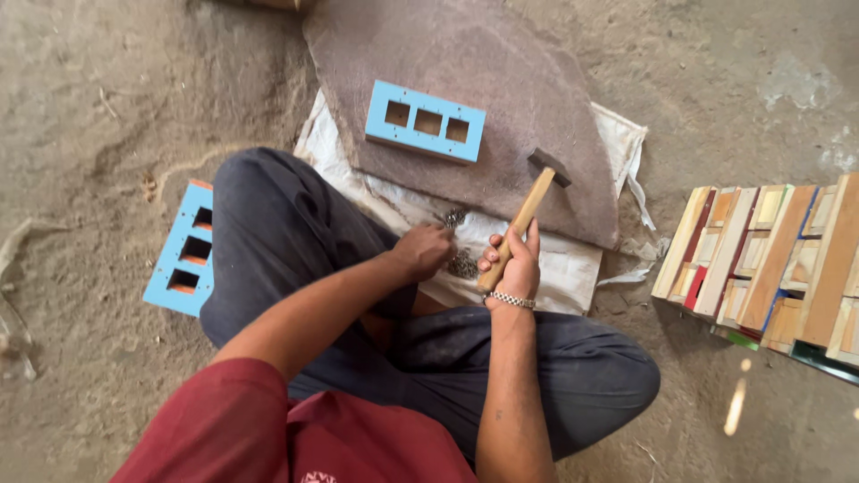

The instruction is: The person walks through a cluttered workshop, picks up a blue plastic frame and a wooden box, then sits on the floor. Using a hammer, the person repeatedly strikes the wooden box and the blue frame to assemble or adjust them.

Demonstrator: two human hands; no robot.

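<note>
done: blue box (426,121) lies on stone slab (501,107) at 12 o'clock | left hand (423,250) pinching – probably – nails (463,265) | right hand (512,264) wrapped around hammer (523,219) (head raised) – nailing not begun

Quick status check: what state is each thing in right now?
Hammer: gripped in the right hand, head raised.
Left hand: at the pile of small metal pieces.
Blue box on the stone slab: lying flat, untouched.
Blue box on the floor: set aside.
Wooden boxes: stacked together.
</note>
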